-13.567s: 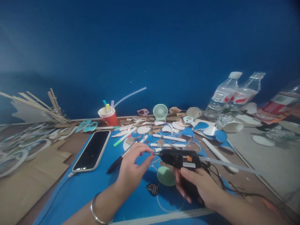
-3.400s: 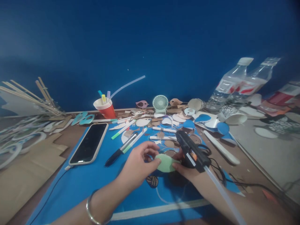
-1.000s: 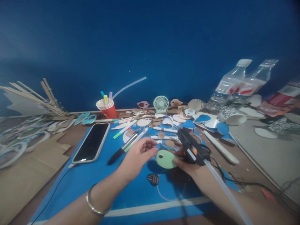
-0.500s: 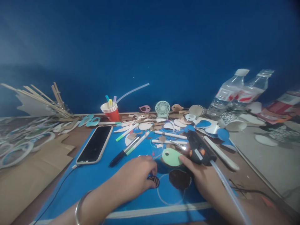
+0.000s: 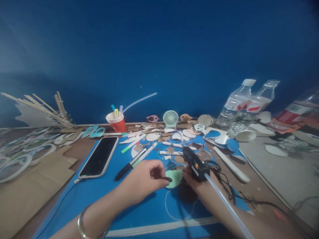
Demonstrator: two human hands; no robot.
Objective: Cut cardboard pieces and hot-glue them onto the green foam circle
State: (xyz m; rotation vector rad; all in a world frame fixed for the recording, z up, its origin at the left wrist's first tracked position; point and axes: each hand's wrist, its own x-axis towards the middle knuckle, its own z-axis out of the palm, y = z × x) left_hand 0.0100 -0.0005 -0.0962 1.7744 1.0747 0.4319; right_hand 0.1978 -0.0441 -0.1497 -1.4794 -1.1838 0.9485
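My left hand (image 5: 147, 179) is closed, pinching a small dark piece (image 5: 169, 179) between thumb and fingertips; half a second ago it showed black and tan stripes. The piece is at the left part of a light green bird-shaped cutout (image 5: 175, 177); I cannot tell whether they touch. My right hand (image 5: 199, 184) is closed around a black hot glue gun (image 5: 195, 162) with a clear glue stick (image 5: 225, 202) out of its back, and its thumb side grips the cutout's right end. Below them a dark brown round piece (image 5: 187, 193) lies on the blue mat (image 5: 139, 212).
A phone (image 5: 99, 157) with a cable lies on the left, near a black marker (image 5: 124, 170). Behind are a red paper cup (image 5: 116, 123), a small fan (image 5: 170, 119) and paper scraps. Plastic bottles (image 5: 236, 103) stand at right; scissors (image 5: 213, 166) and cords lie beside my right hand.
My left hand has brought the small dark piece up and right to the green cutout. My right hand has shifted left, turning the cutout and the glue gun with it.
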